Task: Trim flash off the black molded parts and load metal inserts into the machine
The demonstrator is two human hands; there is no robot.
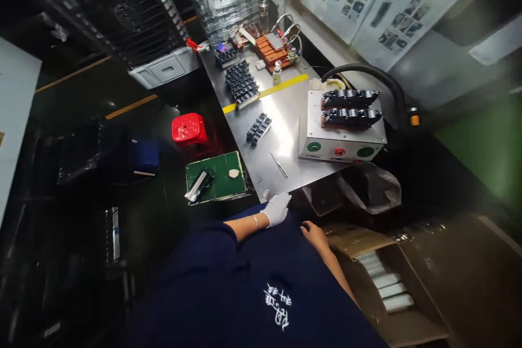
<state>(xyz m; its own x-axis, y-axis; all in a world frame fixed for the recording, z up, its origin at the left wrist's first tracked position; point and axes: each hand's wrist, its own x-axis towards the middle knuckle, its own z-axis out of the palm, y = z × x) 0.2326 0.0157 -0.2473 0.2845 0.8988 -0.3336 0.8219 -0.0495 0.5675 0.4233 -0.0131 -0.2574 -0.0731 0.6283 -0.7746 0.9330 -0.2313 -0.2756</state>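
My left hand (276,210), in a white glove, lies at the near edge of the metal table (281,141). Its fingers are stretched out and I see nothing held. Bare and close to my body, my right hand (315,234) shows its fingers loosely extended, partly hidden, with no object visible in it. The tweezers (279,166) lie on the table beyond my left hand. Farther off is a small pair of black moulded parts (259,130). Two more black parts (351,117) sit on a white control box (342,143) with green and red buttons.
Rows of black parts (241,82) and an orange fixture (271,53) stand farther back, near yellow tape (284,86). To the left are a red stool (190,128) and a green board (222,182). A cardboard box (420,283) with white pieces is at right.
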